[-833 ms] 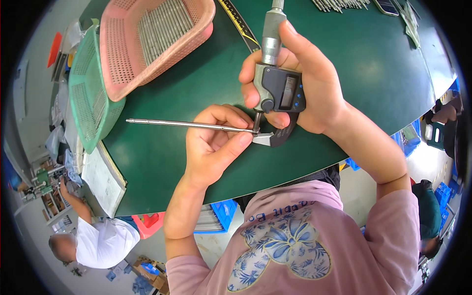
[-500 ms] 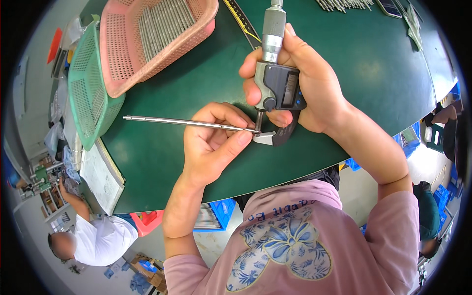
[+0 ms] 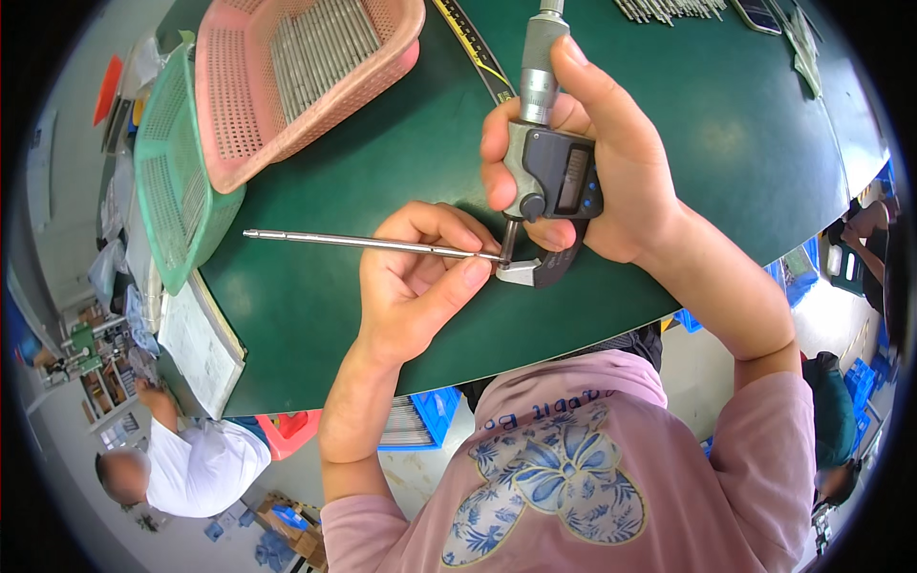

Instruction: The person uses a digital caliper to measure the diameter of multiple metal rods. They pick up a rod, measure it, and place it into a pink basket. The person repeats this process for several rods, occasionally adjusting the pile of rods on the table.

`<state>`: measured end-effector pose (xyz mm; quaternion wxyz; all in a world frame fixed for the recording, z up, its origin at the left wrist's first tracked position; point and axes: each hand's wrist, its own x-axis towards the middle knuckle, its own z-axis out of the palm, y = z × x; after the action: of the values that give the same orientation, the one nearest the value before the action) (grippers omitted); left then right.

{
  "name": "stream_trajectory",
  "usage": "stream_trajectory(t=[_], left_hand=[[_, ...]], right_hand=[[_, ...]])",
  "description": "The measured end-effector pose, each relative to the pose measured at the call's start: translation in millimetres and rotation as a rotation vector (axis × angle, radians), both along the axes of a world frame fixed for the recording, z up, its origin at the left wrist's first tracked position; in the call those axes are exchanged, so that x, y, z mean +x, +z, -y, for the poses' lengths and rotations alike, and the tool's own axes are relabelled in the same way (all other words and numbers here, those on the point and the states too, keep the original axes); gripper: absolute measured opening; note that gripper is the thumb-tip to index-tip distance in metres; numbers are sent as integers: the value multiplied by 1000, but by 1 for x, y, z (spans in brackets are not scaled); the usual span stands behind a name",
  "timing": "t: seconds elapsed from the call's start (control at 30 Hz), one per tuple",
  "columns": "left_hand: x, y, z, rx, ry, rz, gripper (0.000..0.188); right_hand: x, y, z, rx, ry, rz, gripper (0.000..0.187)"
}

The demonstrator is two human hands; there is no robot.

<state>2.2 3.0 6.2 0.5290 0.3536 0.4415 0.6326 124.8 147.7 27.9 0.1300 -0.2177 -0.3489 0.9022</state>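
Note:
Between thumb and fingers, my left hand (image 3: pixel 406 286) pinches a thin metal rod (image 3: pixel 315 238). The rod lies almost level, its free end pointing left over the table. Its right tip sits at the jaws of a digital micrometer (image 3: pixel 558 177); whether both faces touch it I cannot tell. My right hand (image 3: pixel 621 162) is wrapped round the micrometer's body, thumb up along the grey thimble. The micrometer stands nearly upright with its frame at the bottom, and its small display faces right.
On the green table (image 3: pixel 315 315), a pink basket (image 3: pixel 224 105) of metal rods stands at the back left, overlapping a green basket (image 3: pixel 162 191). A ruler-like scale (image 3: pixel 470 43), more rods (image 3: pixel 669 8) and a phone (image 3: pixel 757 14) lie farther back. A booklet (image 3: pixel 199 344) rests near the left edge; a co-worker (image 3: pixel 196 463) is beyond.
The micrometer has tilted slightly and shifted a little to the right with my right hand. My left hand and the rod have moved very slightly right.

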Motion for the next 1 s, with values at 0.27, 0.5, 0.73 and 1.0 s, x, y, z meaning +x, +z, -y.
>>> stream_trajectory(t=[0.27,0.5,0.73,1.0], left_hand=[[1,1,-2,1,5,8,16],[0,1,-1,-31,26,-3,15],[1,2,-1,-35,37,2,13],[-1,7,3,-26,139,-54,15]], right_hand=[[1,1,0,-2,4,-10,68],[0,0,0,-4,6,-25,68],[2,1,-1,-88,5,9,65],[7,8,-2,99,266,8,45]])
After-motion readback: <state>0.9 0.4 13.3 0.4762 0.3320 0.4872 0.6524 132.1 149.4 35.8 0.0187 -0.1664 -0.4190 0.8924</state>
